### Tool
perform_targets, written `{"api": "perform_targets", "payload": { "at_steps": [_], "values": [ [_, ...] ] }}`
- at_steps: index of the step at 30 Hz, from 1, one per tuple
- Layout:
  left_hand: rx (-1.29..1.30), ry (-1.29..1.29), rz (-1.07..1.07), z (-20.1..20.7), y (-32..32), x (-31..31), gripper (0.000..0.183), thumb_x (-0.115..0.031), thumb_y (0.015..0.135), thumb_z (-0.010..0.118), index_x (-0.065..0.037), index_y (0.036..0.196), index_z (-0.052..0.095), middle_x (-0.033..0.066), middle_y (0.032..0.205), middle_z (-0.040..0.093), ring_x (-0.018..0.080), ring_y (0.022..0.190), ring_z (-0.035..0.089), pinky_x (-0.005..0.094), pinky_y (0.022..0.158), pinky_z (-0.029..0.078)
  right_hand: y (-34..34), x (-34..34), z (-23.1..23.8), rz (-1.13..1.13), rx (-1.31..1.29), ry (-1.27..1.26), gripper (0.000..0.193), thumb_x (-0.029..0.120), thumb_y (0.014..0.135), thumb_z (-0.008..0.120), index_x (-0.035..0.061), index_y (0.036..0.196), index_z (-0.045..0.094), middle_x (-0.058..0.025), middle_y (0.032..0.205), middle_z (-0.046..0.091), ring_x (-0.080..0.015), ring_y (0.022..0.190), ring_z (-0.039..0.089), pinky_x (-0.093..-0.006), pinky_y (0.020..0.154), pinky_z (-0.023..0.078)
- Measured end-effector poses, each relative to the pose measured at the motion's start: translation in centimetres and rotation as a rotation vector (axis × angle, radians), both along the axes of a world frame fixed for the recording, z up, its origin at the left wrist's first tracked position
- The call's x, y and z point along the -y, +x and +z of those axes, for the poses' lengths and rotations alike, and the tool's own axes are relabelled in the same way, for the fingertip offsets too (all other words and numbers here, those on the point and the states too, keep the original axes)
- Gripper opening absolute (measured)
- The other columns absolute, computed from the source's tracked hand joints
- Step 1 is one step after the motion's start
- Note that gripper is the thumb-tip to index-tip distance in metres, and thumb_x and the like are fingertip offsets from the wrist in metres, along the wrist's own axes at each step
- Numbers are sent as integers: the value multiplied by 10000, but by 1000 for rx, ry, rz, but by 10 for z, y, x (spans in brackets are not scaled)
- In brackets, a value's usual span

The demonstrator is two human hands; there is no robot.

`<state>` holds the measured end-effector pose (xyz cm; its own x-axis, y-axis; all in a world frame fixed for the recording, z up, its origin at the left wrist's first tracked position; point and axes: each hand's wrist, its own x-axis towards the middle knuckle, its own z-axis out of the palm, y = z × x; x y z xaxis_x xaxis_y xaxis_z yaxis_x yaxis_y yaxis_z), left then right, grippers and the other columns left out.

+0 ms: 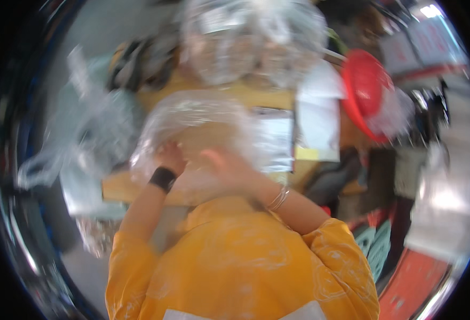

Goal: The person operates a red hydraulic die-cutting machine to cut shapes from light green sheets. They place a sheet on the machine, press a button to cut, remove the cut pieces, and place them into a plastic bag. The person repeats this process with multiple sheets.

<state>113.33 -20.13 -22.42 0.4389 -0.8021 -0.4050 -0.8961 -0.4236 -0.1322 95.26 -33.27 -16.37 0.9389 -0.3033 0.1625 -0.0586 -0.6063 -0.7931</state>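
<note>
A large clear plastic bag [192, 106] lies on the wooden table [157, 98] in front of me, its crinkled film puffed up around a brownish middle. On its near left part rests my left hand [172, 157], fingers pointing away from me and slightly apart, with a black band on the wrist. My right hand [232, 169], bangles on its wrist, reaches leftward over the bag's near right part. Motion smears its fingers, so I cannot tell whether they grip the film. Just right of the bag is a flat white, dark-edged packet or sheet [276, 140].
Stuffed clear bags [224, 45] stand at the table's far side. White paper [320, 114] lies to the right, beside a tilted red basin [364, 88] with clear plastic in it. Another knotted clear bag [104, 122] sits at the left. Dark items [144, 64] lie far left.
</note>
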Motion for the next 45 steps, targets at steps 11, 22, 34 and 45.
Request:
{"api": "perform_targets", "payload": {
  "at_steps": [11, 22, 34, 45],
  "values": [
    [-839, -505, -65, 133, -6, 40, 191, -139, 872, 558, 11, 755, 535, 55, 619, 450, 121, 590, 432, 282, 539, 354, -361, -12, 182, -1458, -207, -244, 317, 109, 770, 654, 23, 1072, 616, -166, 1067, 597, -297, 1017, 562, -367, 864, 460],
    [-1819, -24, -565, 150, -417, 191, 392, -132, 922, 545, 73, 1249, 481, 145, 1206, 579, 181, 1058, 579, 274, 881, 466, -508, -89, 143, -1617, -561, 393, 659, 269, 736, 748, -46, 1253, 488, -190, 1119, 593, -259, 1019, 578, -335, 896, 442],
    [-1558, 129, -868, 184, -466, 216, 781, -166, 730, 752, -37, 1388, 350, 148, 1364, 402, 241, 1269, 403, 345, 1039, 332, -465, -97, 192, -1496, -308, 24, 529, 150, 608, 818, -24, 1027, 547, -157, 943, 564, -323, 873, 563, -353, 780, 464],
    [-1838, -91, -974, 167, -459, 192, 472, -23, 711, 754, -46, 1128, 534, 74, 1081, 608, 147, 1008, 579, 289, 875, 466, -478, -89, 184, -1399, -364, -108, 650, 175, 643, 812, 37, 1177, 469, -175, 1074, 586, -363, 985, 577, -396, 797, 487]
  ]
}}
